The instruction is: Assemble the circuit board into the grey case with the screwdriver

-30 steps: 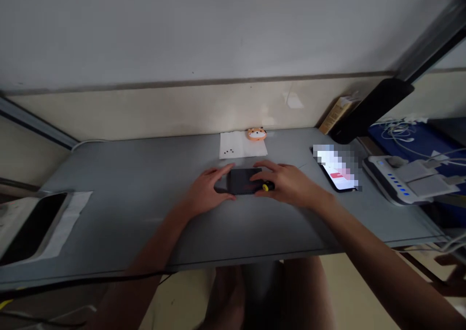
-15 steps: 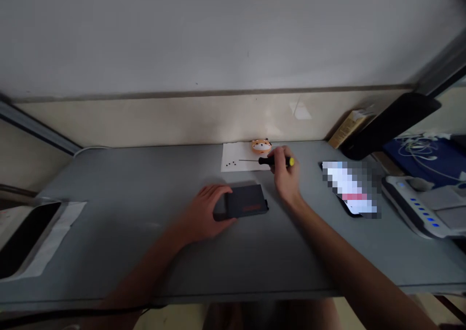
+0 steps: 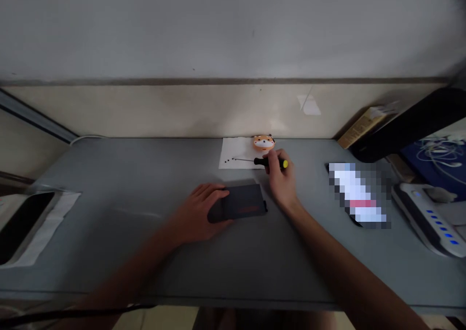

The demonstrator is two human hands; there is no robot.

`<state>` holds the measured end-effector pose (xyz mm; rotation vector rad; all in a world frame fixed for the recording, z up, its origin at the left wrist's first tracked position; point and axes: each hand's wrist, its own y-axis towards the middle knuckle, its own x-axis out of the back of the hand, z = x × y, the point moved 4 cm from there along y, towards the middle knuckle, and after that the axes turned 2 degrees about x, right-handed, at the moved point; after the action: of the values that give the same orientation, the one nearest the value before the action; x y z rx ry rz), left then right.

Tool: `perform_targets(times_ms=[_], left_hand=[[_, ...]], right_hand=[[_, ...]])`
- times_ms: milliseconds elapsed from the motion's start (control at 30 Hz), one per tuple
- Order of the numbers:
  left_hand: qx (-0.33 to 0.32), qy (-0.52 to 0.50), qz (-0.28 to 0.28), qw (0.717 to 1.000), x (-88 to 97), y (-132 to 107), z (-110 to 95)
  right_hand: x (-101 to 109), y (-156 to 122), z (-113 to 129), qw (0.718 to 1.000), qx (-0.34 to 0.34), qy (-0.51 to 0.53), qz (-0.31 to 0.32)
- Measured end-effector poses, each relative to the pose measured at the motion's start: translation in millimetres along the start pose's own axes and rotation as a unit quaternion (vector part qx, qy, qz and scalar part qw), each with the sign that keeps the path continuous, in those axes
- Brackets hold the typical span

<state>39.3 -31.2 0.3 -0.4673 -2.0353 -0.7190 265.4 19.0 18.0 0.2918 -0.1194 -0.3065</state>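
My right hand [image 3: 282,177] is closed round the black handle of a screwdriver [image 3: 260,161] with a yellow end cap. Its thin shaft points left over a white sheet of paper [image 3: 225,148], and the tip is among several tiny dark screws [image 3: 228,160]; whether it touches one I cannot tell. My left hand [image 3: 204,211] grips a flat dark rectangular case [image 3: 243,201] by its left end, thumb on one long side and fingers on the other. Faint reddish lettering shows on the case. An orange animal-faced case [image 3: 264,142] sits on the paper's back right.
To the right lie a phone with a blurred screen [image 3: 358,194] and a white power strip [image 3: 433,218] with blue switches. A yellowish box [image 3: 360,126] and a long black object [image 3: 411,123] stand behind them. Another phone [image 3: 27,225] rests on paper at the left.
The screwdriver tip has moved slightly left and down to the screws. My left hand has shifted a little left, with its fingers closer on the case. The camera view has tilted slightly.
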Motion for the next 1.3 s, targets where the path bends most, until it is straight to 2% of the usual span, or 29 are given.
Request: perform_targets(times_ms=[167, 267, 400, 533, 767, 867, 967, 1067, 1133, 1300], left_hand=[[0.011, -0.011, 0.03, 0.999, 2.0, 11, -3], [0.023, -0.024, 0.029, 0.999, 1.0, 24, -6], [0.049, -0.055, 0.026, 0.997, -1.0, 43, -10], [0.087, -0.098, 0.027, 0.991, -3.3, 58, -8], [0.14, -0.16, -0.011, 0.977, -11.9, 62, 2], [0.108, -0.193, -0.047, 0.974, -13.5, 58, 1], [0.046, -0.183, -0.148, 0.971, -7.2, 53, -2], [-0.013, -0.125, -0.254, 0.959, 4.9, 48, -9], [-0.035, -0.077, -0.273, 0.958, 11.6, 47, -14], [-0.062, -0.01, -0.254, 0.965, 18.6, 50, -24]], right_hand=[[12, 7, -8, 0.989, -0.1, 0.081, -0.072], [21, 13, -12, 0.975, -0.132, 0.146, -0.105], [30, 22, -9, 0.961, -0.132, 0.228, -0.09], [40, 26, -5, 0.951, -0.141, 0.251, -0.109], [33, 24, 1, 0.957, -0.144, 0.244, -0.056], [30, 21, 0, 0.966, -0.127, 0.22, -0.05], [28, 18, -1, 0.972, -0.121, 0.195, -0.039], [27, 16, -2, 0.975, -0.129, 0.179, -0.025], [27, 16, -2, 0.976, -0.136, 0.17, -0.021], [27, 15, -2, 0.977, -0.144, 0.155, -0.02]])
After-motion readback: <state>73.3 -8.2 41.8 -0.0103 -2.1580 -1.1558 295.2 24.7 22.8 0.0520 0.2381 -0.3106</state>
